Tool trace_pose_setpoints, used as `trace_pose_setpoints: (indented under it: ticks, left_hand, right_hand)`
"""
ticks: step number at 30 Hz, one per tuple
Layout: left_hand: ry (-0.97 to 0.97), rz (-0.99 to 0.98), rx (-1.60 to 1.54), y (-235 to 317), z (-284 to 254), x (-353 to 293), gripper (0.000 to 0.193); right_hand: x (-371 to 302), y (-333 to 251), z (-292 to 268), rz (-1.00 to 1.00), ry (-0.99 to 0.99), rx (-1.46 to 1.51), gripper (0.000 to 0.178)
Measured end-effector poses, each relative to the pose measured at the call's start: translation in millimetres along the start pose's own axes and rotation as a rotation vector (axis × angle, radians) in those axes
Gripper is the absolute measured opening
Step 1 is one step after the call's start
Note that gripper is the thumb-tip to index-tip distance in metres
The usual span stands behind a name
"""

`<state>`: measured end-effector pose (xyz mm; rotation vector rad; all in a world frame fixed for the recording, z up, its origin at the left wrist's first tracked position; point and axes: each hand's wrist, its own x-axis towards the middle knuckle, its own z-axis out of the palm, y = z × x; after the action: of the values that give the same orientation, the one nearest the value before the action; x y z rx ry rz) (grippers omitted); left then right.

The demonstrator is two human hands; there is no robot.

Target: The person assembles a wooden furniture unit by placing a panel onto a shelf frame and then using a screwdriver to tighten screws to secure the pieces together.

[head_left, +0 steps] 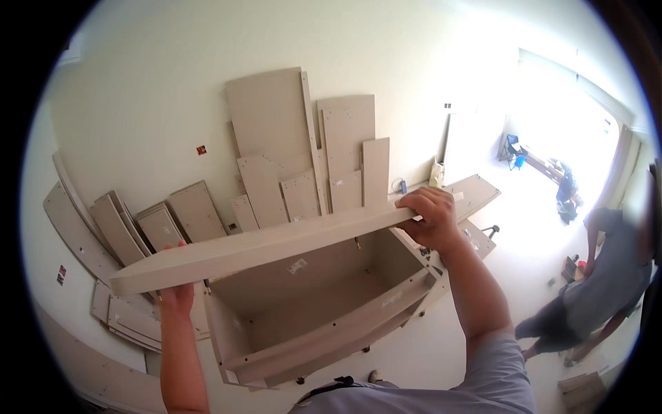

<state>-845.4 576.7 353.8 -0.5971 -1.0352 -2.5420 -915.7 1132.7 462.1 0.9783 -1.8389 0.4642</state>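
Observation:
A long beige furniture panel (269, 245) is held up across my view, with its narrow edge facing me. My left hand (178, 290) grips it from below near the left end; the panel hides part of those fingers. Over the right end my right hand (431, 217) is closed, fingers on top and thumb beneath. Below the panel stands an open beige cabinet box (324, 338), its top side uncovered and its inside showing. Small dark fittings dot its front rail, and a pale label is stuck on the inner back wall. The panel is apart from the box's front edge.
Several beige panels (265, 110) lean against the far wall, with more stacked boards (131, 321) at the left. Another person (603, 276) bends over at the right near tools on the floor. Boards (476, 196) lie behind the box's right end.

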Motion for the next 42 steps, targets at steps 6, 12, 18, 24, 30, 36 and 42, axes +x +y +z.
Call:
trace_pose_setpoints:
  ticks: [6, 12, 18, 24, 30, 36, 42]
  left_hand:
    - [0.076, -0.007, 0.486, 11.2, -49.6, 20.7, 0.034]
    - [-0.152, -0.126, 0.028, 14.1, -31.3, 35.1, 0.035]
    - [-0.054, 0.05, 0.899, 21.5, -20.4, 55.0, 0.044]
    - [0.211, -0.142, 0.642, 33.9, -83.4, 48.7, 0.06]
    - [0.367, -0.277, 0.298, 8.5, -33.2, 8.8, 0.066]
    - [0.306, -0.214, 0.131, -11.3, -73.5, -26.7, 0.074]
    - [0.302, -0.215, 0.042, -26.4, -80.0, -50.1, 0.076]
  right_hand:
    - [13.0, -34.2, -11.6, 0.275, -0.398, 0.103, 0.039]
    - [17.7, -55.7, -21.2, 0.334, -0.587, 0.041, 0.042]
    - [-18.1, -64.3, -11.3, 0.318, -0.595, 0.075, 0.063]
    - [-55.8, -117.3, 18.2, 0.382, -0.662, 0.12, 0.076]
    - [-76.1, -126.9, 31.6, 0.353, -0.661, 0.072, 0.071]
    - [-81.8, -123.5, 36.9, 0.232, -0.732, 0.014, 0.065]
    - [-110.5, -116.8, 40.4, 0.156, -0.717, 0.006, 0.064]
